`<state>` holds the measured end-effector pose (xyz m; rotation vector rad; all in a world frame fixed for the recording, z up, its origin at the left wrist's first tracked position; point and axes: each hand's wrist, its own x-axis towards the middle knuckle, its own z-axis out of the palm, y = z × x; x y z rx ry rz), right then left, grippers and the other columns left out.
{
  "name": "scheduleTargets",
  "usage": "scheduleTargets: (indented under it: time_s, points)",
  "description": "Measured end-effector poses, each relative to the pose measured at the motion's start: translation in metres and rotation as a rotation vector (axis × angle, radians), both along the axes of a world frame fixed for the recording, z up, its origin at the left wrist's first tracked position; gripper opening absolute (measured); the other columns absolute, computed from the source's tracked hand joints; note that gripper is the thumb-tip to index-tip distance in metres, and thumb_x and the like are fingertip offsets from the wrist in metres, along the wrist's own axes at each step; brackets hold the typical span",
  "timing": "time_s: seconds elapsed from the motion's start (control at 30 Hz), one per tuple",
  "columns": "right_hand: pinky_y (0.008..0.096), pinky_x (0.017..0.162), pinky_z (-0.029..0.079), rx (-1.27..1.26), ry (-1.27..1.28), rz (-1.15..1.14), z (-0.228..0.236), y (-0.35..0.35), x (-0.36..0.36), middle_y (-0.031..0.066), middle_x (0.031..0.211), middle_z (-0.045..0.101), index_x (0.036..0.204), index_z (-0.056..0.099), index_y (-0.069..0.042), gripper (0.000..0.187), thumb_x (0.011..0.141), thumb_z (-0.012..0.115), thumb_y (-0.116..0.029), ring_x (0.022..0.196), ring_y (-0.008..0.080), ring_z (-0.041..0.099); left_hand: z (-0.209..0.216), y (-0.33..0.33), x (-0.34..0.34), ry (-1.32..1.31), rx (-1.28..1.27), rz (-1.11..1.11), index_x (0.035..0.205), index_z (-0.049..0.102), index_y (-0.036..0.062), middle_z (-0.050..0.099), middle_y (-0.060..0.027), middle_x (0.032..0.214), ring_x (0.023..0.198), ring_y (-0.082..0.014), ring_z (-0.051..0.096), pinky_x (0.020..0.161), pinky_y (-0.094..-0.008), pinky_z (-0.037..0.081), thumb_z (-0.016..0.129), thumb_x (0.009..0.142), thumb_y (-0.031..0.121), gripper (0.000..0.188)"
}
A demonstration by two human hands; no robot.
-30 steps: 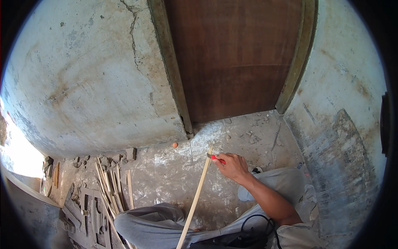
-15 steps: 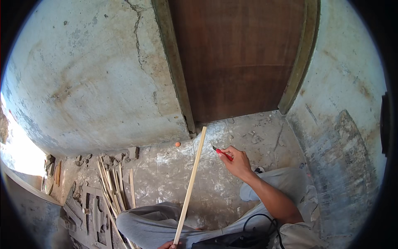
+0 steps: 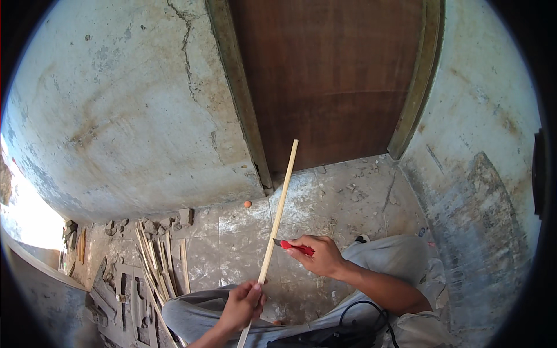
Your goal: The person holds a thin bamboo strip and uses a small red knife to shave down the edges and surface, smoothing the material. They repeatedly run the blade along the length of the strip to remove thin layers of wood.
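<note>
A long pale wooden strip [image 3: 284, 194] slants up and away from my lap, its far end in front of the brown door. My left hand [image 3: 242, 305] is closed around its lower part, and a short end sticks out below the fist. In my right hand [image 3: 319, 255] is a red utility knife [image 3: 297, 247], pinched between thumb and fingers. Its dark blade points left and meets the strip's right edge, or lies very close to it, a little above my left hand.
Several more wooden strips [image 3: 155, 261] lean in a bundle left of my knee, beside a grey slotted panel [image 3: 136, 301]. A small orange ball [image 3: 248, 204] lies near the cracked wall [image 3: 145, 116]. Rubble [image 3: 168, 223] lines its base. Ahead stands the brown door [image 3: 331, 87].
My left hand has come up into view, and the strip has slid farther up and away. My right hand has lowered and moved left, bringing the knife to the strip.
</note>
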<state>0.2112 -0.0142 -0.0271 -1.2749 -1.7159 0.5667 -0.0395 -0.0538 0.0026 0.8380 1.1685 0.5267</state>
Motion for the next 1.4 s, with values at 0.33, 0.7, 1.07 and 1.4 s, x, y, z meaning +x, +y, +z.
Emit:
scheduleTargets:
  time_s: [0.33, 0.7, 1.07, 1.4]
  points:
    - [0.0326, 0.063, 0.056, 0.033, -0.086, -0.021, -0.004, 0.001, -0.001, 0.0128, 0.086, 0.072, 0.097, 0.071, -0.004, 0.022, 0.087, 0.075, -0.023, 0.072, 0.0258, 0.072, -0.024, 0.051, 0.024, -0.133, -0.015, 0.004, 0.107, 0.057, 0.001, 0.059, -0.006, 0.073, 0.045, -0.0091, 0.039, 0.041, -0.0247, 0.031, 0.047, 0.105, 0.023, 0.024]
    - [0.036, 0.055, 0.055, -0.02, -0.23, -0.004, -0.011, -0.001, -0.007, 0.0069, 0.084, 0.072, 0.098, 0.074, -0.012, 0.019, 0.086, 0.073, -0.027, 0.068, 0.0258, 0.071, -0.038, 0.038, 0.024, -0.093, 0.098, -0.017, 0.107, 0.062, 0.0001, 0.06, -0.0034, 0.074, 0.045, -0.0056, 0.041, 0.041, -0.0224, 0.031, 0.048, 0.105, 0.02, 0.025]
    - [0.0376, 0.052, 0.054, -0.008, -0.298, -0.044, -0.008, -0.004, -0.014, 0.0052, 0.082, 0.072, 0.096, 0.075, -0.013, 0.017, 0.086, 0.073, -0.027, 0.064, 0.0259, 0.07, -0.032, 0.029, 0.023, -0.132, 0.021, 0.045, 0.104, 0.063, 0.0025, 0.059, -0.0026, 0.072, 0.043, -0.0046, 0.039, 0.038, -0.0206, 0.03, 0.049, 0.104, 0.021, 0.023]
    - [0.0435, 0.06, 0.052, -0.153, -0.25, -0.326, 0.001, 0.032, 0.038, 0.0161, 0.074, 0.069, 0.093, 0.072, -0.008, 0.025, 0.089, 0.069, -0.032, 0.07, 0.0355, 0.069, -0.027, 0.006, 0.021, -0.121, -0.052, -0.038, 0.105, 0.062, -0.0002, 0.058, -0.0039, 0.07, 0.044, -0.0051, 0.038, 0.039, -0.0219, 0.028, 0.05, 0.104, 0.019, 0.023]
